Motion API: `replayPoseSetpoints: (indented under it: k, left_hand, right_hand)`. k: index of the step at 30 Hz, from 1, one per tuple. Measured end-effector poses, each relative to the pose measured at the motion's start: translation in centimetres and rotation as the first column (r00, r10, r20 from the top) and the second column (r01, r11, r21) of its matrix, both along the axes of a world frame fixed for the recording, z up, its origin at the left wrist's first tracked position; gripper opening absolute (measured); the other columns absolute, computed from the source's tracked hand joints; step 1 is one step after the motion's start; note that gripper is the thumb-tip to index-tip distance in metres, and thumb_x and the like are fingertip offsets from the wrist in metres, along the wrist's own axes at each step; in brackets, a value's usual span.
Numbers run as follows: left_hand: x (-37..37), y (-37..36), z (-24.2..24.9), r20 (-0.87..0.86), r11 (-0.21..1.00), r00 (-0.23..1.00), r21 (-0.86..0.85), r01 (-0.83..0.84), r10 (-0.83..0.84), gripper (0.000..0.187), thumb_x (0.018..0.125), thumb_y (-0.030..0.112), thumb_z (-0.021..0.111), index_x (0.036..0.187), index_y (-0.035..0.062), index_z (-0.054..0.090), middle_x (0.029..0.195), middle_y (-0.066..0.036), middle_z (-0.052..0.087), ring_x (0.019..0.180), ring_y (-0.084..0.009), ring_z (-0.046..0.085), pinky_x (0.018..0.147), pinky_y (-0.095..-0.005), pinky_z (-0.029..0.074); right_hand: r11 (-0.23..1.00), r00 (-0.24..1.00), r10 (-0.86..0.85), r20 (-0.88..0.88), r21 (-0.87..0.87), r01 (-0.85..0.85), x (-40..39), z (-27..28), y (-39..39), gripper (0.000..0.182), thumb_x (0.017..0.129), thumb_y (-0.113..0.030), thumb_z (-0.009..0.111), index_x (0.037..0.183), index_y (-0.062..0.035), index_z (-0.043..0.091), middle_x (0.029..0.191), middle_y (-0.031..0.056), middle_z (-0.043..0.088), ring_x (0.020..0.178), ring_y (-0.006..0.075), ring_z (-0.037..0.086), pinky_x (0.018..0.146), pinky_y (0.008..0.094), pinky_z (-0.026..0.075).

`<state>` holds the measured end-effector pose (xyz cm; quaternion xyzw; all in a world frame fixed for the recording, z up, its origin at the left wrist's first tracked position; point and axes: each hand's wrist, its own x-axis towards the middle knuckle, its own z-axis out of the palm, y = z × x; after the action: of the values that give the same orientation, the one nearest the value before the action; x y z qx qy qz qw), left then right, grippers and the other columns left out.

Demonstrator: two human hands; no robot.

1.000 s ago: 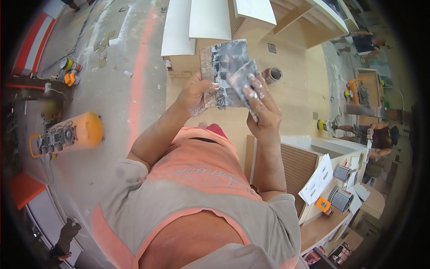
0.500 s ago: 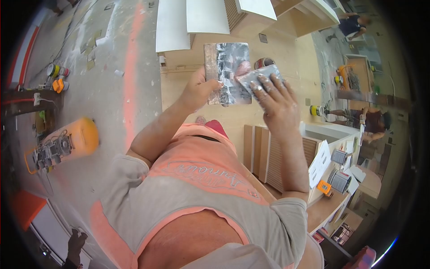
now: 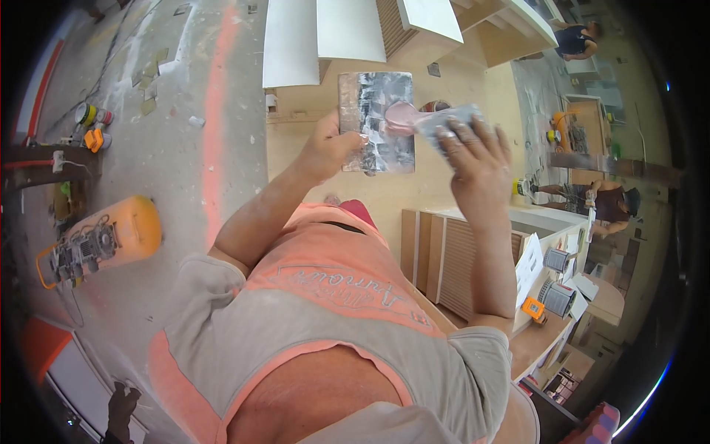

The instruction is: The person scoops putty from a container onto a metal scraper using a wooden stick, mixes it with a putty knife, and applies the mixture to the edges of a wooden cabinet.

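Note:
My left hand (image 3: 330,148) grips the left side of a flat mixing board (image 3: 396,154), thumb on top. The board is smeared with grey, black and white residue. Pink filler paste (image 3: 401,118) lies on its right half and stretches in a strand toward a thin, flat spreader (image 3: 442,122). My right hand (image 3: 475,152) is closed on that spreader, fingers laid along its upper face, just right of the board. The spreader and fingertips are slightly blurred. Behind the strand, a round can (image 3: 435,106) is partly hidden.
White panels (image 3: 351,29) stand ahead, and a slatted wooden unit (image 3: 470,259) is at right. Tins (image 3: 557,297) and an orange tool (image 3: 533,308) sit on the right-hand worktop. An orange compressor (image 3: 111,237) stands at left. Another person (image 3: 610,201) is at far right.
My right hand and the spreader have moved right, off the board's edge. The pink paste now shows spread on the board and drawn out in a strand. My left hand stays nearly still.

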<state>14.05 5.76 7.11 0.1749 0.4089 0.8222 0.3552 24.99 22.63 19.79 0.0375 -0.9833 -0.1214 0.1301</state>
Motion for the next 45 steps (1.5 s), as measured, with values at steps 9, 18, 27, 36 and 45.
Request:
replayPoseSetpoints:
  k: [9,18,27,36,45]
  left_hand:
    - [-1.9,-5.3,-2.0,0.387,0.956,0.922,0.272,-0.113,-0.002,0.043,0.074,-0.002,0.046,0.117,0.0011,0.037,0.091,-0.008,0.055,0.076,-0.0165,0.059,0.066,-0.0345,0.053]
    - [-3.2,-5.0,-0.8,-0.029,0.947,0.947,-0.016,-0.32,0.32,0.031,0.082,0.002,0.05,0.112,0.0017,0.042,0.091,-0.005,0.056,0.079,-0.0096,0.056,0.063,-0.0215,0.047]
    - [-0.3,-4.7,1.4,-0.402,0.975,0.908,-0.222,0.029,-0.119,0.029,0.084,0.005,0.049,0.112,-0.0018,0.047,0.099,-0.007,0.056,0.088,-0.0107,0.051,0.076,-0.0279,0.042]
    - [3.0,-2.8,-1.6,-0.243,0.937,0.94,-0.312,0.159,-0.24,0.039,0.077,0.0,0.051,0.115,0.001,0.044,0.099,-0.008,0.056,0.09,-0.0123,0.053,0.079,-0.0284,0.042]
    - [3.7,-1.9,0.3,0.494,0.945,0.84,0.32,0.066,-0.226,0.035,0.074,-0.005,0.051,0.108,0.0006,0.045,0.089,-0.007,0.057,0.078,-0.014,0.058,0.068,-0.0287,0.048]
  right_hand:
    - [0.727,0.98,0.054,-0.194,-0.665,-0.171,-1.4,-9.7,-3.6,0.049,0.064,0.014,0.047,0.109,-0.0038,0.057,0.11,0.0149,0.056,0.104,0.0315,0.052,0.086,0.0384,0.044]
    - [-0.769,0.952,-0.292,0.093,-0.614,-0.176,-1.3,-8.3,-4.1,0.026,0.076,0.001,0.056,0.1,0.0094,0.052,0.091,0.0152,0.06,0.08,0.0217,0.062,0.07,0.0337,0.053]
    - [-0.757,0.932,-0.333,0.144,-0.631,-0.173,-1.5,-8.7,-4.2,0.023,0.072,0.005,0.054,0.095,0.0104,0.053,0.088,0.0148,0.06,0.073,0.0205,0.062,0.066,0.0317,0.053]
    - [-0.755,0.952,-0.304,-0.038,-0.6,-0.265,1.6,-8.7,-0.4,0.04,0.08,-0.004,0.053,0.117,0.007,0.043,0.11,0.0154,0.054,0.095,0.0242,0.057,0.084,0.0358,0.046]
    - [0.612,0.907,0.185,-0.378,-0.678,-0.407,2.9,-8.8,-1.3,0.047,0.064,0.018,0.038,0.106,0.0068,0.054,0.11,0.0252,0.055,0.11,0.0377,0.049,0.091,0.0396,0.04]
